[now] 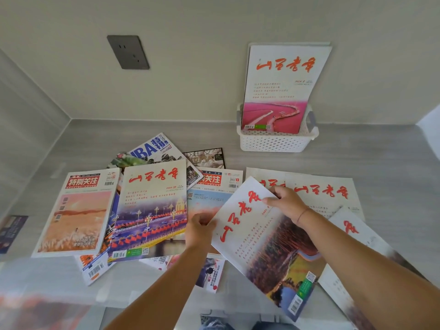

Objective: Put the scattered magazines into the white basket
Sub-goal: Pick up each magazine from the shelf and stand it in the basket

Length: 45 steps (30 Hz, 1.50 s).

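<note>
A white perforated basket [276, 144] stands at the back right against the wall, with one pink-and-white magazine [281, 91] upright in it. Several magazines lie scattered on the grey surface. I hold a tilted white magazine with red script and an autumn landscape [269, 244] with both hands. My left hand [200, 231] grips its left edge. My right hand [287, 202] pinches its top edge. To the left lie a magazine with a night street cover [150, 215] and one with an orange field cover [76, 215].
More white magazines [333, 194] lie under and to the right of my right arm. An NBA magazine [154, 148] and a dark one [207, 158] lie farther back. A dark wall socket [128, 52] sits above the surface. A translucent bin edge [47, 282] is at the lower left.
</note>
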Each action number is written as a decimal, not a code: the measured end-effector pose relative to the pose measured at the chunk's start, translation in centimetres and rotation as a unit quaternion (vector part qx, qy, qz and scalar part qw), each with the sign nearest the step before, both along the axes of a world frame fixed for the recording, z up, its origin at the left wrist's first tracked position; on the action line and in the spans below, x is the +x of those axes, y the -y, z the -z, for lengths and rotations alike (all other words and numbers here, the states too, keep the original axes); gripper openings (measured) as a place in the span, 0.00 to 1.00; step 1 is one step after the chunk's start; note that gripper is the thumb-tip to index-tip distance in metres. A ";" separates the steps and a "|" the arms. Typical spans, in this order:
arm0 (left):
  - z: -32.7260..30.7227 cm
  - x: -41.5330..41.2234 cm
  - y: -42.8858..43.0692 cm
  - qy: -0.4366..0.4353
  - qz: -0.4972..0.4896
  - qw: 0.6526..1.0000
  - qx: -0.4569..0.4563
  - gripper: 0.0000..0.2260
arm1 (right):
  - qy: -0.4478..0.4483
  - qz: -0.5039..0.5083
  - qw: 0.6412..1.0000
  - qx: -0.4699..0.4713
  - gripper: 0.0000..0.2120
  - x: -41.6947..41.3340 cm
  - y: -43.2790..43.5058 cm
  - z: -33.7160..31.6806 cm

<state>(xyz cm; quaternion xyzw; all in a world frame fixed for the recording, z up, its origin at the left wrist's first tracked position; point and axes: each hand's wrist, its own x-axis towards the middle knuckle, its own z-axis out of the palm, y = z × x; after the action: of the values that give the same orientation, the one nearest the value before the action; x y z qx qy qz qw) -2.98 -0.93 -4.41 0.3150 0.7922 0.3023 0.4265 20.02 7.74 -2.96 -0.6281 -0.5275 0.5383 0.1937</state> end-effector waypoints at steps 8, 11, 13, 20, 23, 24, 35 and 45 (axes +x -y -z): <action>-0.9 0.3 -2.3 0.130 0.011 0.991 0.021 0.06 | -0.185 0.145 0.972 0.024 0.03 2.0 -2.5 -1.9; -1.9 1.4 -3.7 0.118 0.048 0.991 0.040 0.02 | -0.225 0.174 0.958 0.039 0.02 2.5 -4.2 -3.0; -2.8 1.7 -5.2 0.127 0.047 0.988 0.074 0.03 | -0.216 0.171 0.961 0.034 0.06 3.0 -5.1 -3.4; -6.2 2.0 -11.6 0.099 0.081 0.983 0.135 0.03 | -0.074 0.137 0.987 0.030 0.09 4.9 -4.6 -2.5; -8.2 2.1 -15.1 0.079 0.126 0.978 0.143 0.06 | -0.074 0.169 0.978 0.092 0.09 5.8 -6.5 -4.5; -9.1 2.3 -16.4 0.072 0.144 0.976 0.149 0.07 | -0.076 0.175 0.975 0.110 0.08 6.3 -7.5 -5.5; -16.7 6.7 -29.9 0.048 0.091 0.952 0.289 0.07 | -0.033 0.260 0.929 0.261 0.06 9.2 -20.1 -12.7; -10.7 7.2 -33.1 -0.002 0.064 0.973 0.222 0.07 | 0.025 0.262 0.942 0.207 0.09 8.4 -23.9 -8.1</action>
<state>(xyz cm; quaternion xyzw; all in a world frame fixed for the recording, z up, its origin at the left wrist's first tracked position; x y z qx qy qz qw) 4.18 32.17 6.25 0.4522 0.6845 0.4423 0.3624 28.42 31.68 5.17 -0.7034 -0.4488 0.3315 0.4403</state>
